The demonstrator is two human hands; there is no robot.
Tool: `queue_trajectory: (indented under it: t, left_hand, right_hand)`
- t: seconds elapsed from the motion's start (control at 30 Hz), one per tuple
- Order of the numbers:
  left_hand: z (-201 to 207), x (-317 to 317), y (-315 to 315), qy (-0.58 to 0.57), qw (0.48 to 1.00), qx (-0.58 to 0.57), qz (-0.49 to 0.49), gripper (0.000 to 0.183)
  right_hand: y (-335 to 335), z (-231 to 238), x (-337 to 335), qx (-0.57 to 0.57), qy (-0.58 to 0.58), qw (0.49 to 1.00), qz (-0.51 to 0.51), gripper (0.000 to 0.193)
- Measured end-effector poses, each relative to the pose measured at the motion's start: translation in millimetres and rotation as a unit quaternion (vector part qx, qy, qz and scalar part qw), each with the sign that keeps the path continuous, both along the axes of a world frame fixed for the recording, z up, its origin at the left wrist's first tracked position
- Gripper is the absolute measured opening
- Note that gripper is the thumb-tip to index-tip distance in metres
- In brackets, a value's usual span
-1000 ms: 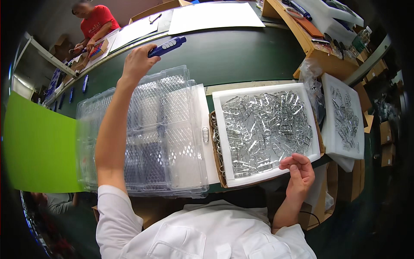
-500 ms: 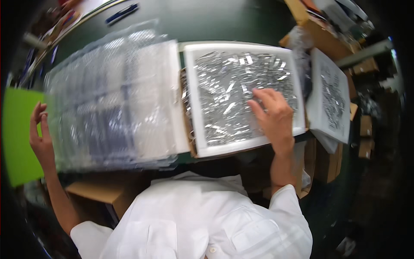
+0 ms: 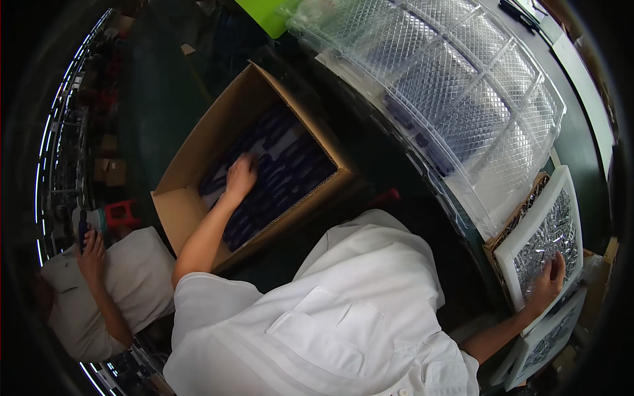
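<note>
My left hand [image 3: 242, 177] reaches down into an open cardboard box [image 3: 191, 148] at the left, its fingers curled in among dark blue elongated pieces [image 3: 281, 175] packed in rows. Whether it grips one of them is hidden. At the far right, my right hand [image 3: 547, 284] is at a white foam-edged tray [image 3: 507, 264] full of small shiny metal pieces [image 3: 538, 241]. Its thumb and fingers are drawn close together over the pieces, and what lies between them is too small to make out.
Clear plastic compartment trays [image 3: 485, 99] are stacked on the bench at upper right, with dark blue pieces visible beneath. A second white tray of metal pieces [image 3: 548, 343] stands at lower right. Another person [image 3: 119, 284] at the left holds a dark object. A red stool [image 3: 121, 213] stands nearby.
The view has swung to the left. My left hand has gone from beside the clear trays down into the cardboard box. My right hand stays at the metal pieces, its fingers now closer together.
</note>
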State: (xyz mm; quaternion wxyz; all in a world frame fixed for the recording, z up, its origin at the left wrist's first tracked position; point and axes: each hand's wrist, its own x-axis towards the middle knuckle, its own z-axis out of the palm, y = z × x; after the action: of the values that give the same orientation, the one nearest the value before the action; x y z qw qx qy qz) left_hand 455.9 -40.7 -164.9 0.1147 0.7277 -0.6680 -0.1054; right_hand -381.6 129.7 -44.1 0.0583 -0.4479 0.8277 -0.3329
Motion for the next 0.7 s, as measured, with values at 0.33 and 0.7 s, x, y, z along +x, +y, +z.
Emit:
queue_trajectory:
  t: [0.33, 0.7]
  left_hand:
    - [-67.7, 2.7, -90.3, -0.078, 0.993, -0.012, -0.087, 0.058]
    - [-63.9, -20.1, -97.4, -0.108, 0.990, 0.015, -0.091, 0.058]
  right_hand:
    - [32.4, 8.0, 14.6, -0.072, -0.055, 0.994, -0.060, 0.037]
    - [29.6, 28.4, 54.3, -0.149, -0.116, 0.975, -0.117, 0.034]
